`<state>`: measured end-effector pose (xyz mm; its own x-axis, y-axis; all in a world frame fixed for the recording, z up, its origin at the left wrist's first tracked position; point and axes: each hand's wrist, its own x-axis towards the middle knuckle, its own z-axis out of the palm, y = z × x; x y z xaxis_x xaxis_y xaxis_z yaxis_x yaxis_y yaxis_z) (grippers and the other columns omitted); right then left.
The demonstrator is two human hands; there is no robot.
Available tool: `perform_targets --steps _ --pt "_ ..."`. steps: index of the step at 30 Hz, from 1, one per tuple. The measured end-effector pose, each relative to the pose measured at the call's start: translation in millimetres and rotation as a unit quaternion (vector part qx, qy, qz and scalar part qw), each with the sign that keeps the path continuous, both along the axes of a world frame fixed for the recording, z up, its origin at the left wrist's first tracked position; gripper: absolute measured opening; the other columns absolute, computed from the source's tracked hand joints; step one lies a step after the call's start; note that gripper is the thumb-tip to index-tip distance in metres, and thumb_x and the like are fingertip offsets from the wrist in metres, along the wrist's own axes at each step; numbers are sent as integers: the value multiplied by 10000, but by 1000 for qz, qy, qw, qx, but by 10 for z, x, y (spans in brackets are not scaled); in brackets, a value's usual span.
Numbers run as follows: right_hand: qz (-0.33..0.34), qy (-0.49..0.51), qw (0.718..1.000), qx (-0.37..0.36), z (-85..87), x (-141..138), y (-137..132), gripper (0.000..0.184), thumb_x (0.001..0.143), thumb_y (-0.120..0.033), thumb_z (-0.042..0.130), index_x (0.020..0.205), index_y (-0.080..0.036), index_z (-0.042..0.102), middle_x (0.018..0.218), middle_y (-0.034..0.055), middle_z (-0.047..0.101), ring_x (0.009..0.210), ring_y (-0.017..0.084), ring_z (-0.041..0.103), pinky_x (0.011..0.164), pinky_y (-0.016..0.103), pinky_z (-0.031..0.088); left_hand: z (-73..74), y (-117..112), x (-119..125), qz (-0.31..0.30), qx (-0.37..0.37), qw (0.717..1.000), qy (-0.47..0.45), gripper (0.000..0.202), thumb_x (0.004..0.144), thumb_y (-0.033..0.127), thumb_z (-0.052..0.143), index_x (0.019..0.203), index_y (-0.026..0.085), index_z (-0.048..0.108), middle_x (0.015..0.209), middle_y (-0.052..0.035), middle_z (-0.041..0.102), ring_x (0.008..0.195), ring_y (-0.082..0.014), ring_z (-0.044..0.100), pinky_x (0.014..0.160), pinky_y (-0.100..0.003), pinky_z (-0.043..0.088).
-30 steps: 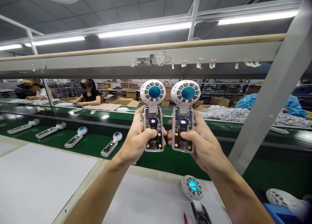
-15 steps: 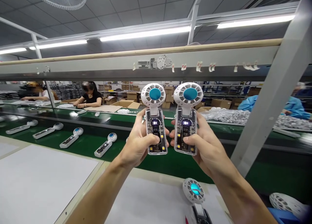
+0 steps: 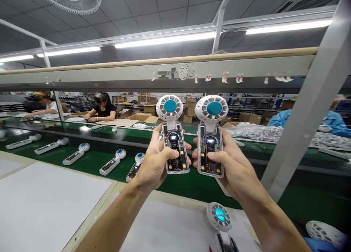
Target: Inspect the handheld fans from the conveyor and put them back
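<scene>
Closed around one handheld fan (image 3: pixel 172 135), my left hand (image 3: pixel 157 159) has its thumb pressed on the front of the clear body. A second handheld fan (image 3: pixel 211 135) is in my right hand (image 3: pixel 231 159), thumb likewise on its front. Both fans stand upright side by side, a small gap between them. Each has a white round head with a teal centre, and a transparent handle showing a dark circuit board with a lit display. Below my right wrist, a third handheld fan (image 3: pixel 219 217) with a glowing teal centre lies on the white-covered table.
Several fans, such as this fan (image 3: pixel 109 165), lie on the green conveyor belt (image 3: pixel 90 171). A metal post (image 3: pixel 304 109) rises at the right, and a shelf beam (image 3: pixel 109 75) crosses ahead. Co-workers (image 3: pixel 102 109) sit beyond the belt. A white fan part (image 3: pixel 325 232) is at lower right.
The displays on both held fans look different now. The fans on the belt have shifted left, and one more shows beside my left wrist. My hands stay nearly in place.
</scene>
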<state>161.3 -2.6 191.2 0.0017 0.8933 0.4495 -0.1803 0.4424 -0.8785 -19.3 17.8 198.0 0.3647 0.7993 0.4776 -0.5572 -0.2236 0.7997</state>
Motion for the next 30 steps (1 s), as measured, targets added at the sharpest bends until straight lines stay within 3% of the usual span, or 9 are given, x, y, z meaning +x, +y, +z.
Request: perform_targets --steps 14,24,30 --pt "-23 -22 999 12 21 33 -20 726 802 -239 628 1465 -329 346 1136 53 677 819 221 717 631 319 636 25 0 -20 20 -9 1000 -12 653 682 145 634 1273 210 365 904 -43 692 625 -179 681 559 -289 546" --pt "0 -4 1000 3 21 -10 -38 717 802 -242 663 1449 -309 360 1078 57 686 747 197 702 588 285 606 10 16 -40 29 12 999 -29 622 709 121 624 1268 209 364 894 -32 675 632 -174 674 568 -281 537" --pt "7 -22 1000 0 7 5 -63 724 838 -255 664 1479 -332 335 1018 43 701 737 204 708 619 307 611 15 2 -49 22 13 999 -22 642 711 212 684 1269 194 367 905 -48 661 669 -185 670 583 -281 532"
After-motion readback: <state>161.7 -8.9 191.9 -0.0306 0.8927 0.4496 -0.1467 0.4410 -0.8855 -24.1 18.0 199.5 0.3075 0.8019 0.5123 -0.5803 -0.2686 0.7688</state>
